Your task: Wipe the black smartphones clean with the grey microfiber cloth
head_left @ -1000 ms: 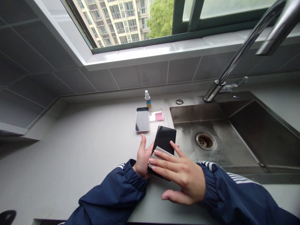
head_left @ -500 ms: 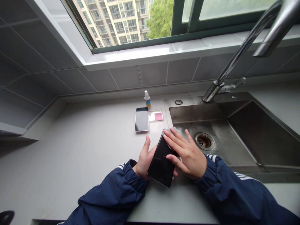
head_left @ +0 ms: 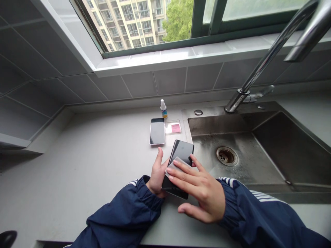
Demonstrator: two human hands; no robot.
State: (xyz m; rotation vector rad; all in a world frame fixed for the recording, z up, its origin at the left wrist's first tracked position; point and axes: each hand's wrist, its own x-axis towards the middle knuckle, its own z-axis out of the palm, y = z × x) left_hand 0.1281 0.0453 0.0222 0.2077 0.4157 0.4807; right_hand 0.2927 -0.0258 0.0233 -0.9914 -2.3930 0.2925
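Observation:
A black smartphone (head_left: 183,148) lies tilted across my left hand (head_left: 157,174), which holds it from below and along its left side, thumb raised clear of the glass. My right hand (head_left: 200,189) holds a small pale grey cloth (head_left: 181,164) under its fingers, pressed flat on the middle of the screen. Its thumb sticks out past the phone's lower right edge. Part of the cloth and the phone's lower right side are hidden by this hand.
On the counter (head_left: 103,162) behind lie a second phone (head_left: 157,131) with a white edge and a clear case (head_left: 169,127) with a pink label. A small white spray bottle (head_left: 163,109) stands by them. A steel sink (head_left: 243,175) with a tall faucet (head_left: 261,65) is at right.
My right hand has slid the cloth down and left, from the phone's top edge to the middle of the screen. The top of the phone is now uncovered. My left hand stays nearly still.

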